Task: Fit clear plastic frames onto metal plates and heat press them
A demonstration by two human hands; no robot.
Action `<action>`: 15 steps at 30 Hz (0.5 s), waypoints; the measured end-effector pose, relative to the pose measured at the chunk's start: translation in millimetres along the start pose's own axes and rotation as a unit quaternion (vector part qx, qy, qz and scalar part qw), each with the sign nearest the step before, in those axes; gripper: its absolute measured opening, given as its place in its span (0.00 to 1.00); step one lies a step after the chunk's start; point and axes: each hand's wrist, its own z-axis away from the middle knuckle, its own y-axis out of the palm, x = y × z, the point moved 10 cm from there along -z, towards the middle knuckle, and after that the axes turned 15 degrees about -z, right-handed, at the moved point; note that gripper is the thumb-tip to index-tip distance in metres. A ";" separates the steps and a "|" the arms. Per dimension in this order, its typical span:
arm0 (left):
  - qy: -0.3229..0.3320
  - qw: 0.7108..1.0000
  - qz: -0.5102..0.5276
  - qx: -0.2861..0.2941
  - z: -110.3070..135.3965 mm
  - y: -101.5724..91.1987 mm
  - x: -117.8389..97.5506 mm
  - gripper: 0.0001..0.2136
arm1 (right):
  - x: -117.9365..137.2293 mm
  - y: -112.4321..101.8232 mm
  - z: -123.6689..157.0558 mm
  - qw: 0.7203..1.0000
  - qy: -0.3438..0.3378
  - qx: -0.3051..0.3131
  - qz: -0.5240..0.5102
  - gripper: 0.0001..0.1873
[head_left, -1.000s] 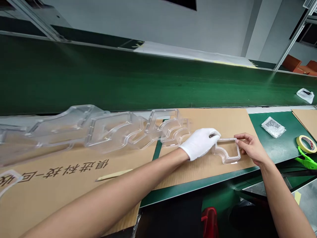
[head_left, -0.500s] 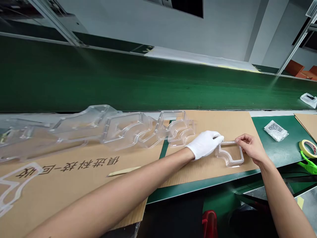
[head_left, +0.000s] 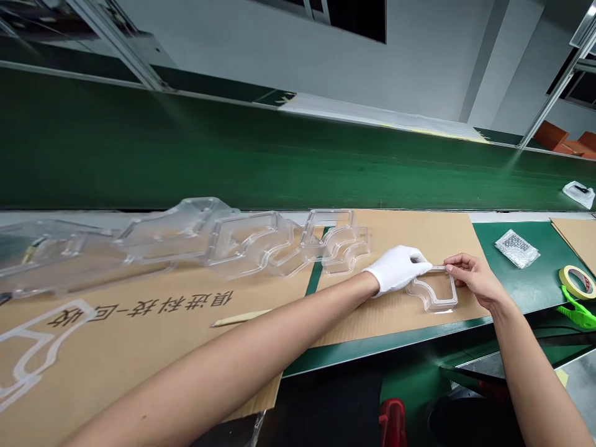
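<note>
A small clear plastic frame (head_left: 432,302) with a curved corner lies on a brown cardboard sheet (head_left: 410,239). My left hand (head_left: 397,270), in a white glove, reaches it from the left. My bare right hand (head_left: 474,279) comes in from the right. The fingertips of both hands meet at the frame's far edge and pinch a thin clear strip (head_left: 437,269) along it. I cannot tell whether the strip is part of the frame.
Several large clear plastic trays (head_left: 246,245) overlap to the left. Beyond them runs a wide green conveyor belt (head_left: 279,161). To the right lie a bagged packet (head_left: 516,248), a roll of yellow tape (head_left: 577,282) and green-handled scissors (head_left: 580,315).
My gloved left hand has moved right, from beside the frame onto its far edge. My right fingertips have stayed there. The whole view has drifted slightly.
</note>
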 end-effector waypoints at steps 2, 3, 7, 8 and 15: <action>0.006 1.000 0.006 -0.003 0.0 -0.2 0.3 0.15 | -3.2 -3.7 -3.3 1.000 0.012 -0.006 -0.010 0.20; 0.008 1.000 0.007 -0.004 -0.2 -0.3 0.2 0.14 | -4.4 -4.7 -5.4 1.000 0.017 -0.009 -0.009 0.19; 0.009 1.000 0.009 0.002 -0.7 0.8 -1.3 0.13 | -5.4 -5.2 -11.1 0.999 0.034 -0.012 -0.011 0.15; 0.008 1.000 0.007 0.005 -0.5 0.7 -1.8 0.14 | -4.5 -5.1 -10.9 0.999 0.034 -0.009 -0.014 0.16; 0.012 0.998 -0.064 0.001 11.2 -15.7 -5.8 0.20 | -0.7 -11.4 -0.6 1.000 0.011 0.002 -0.028 0.25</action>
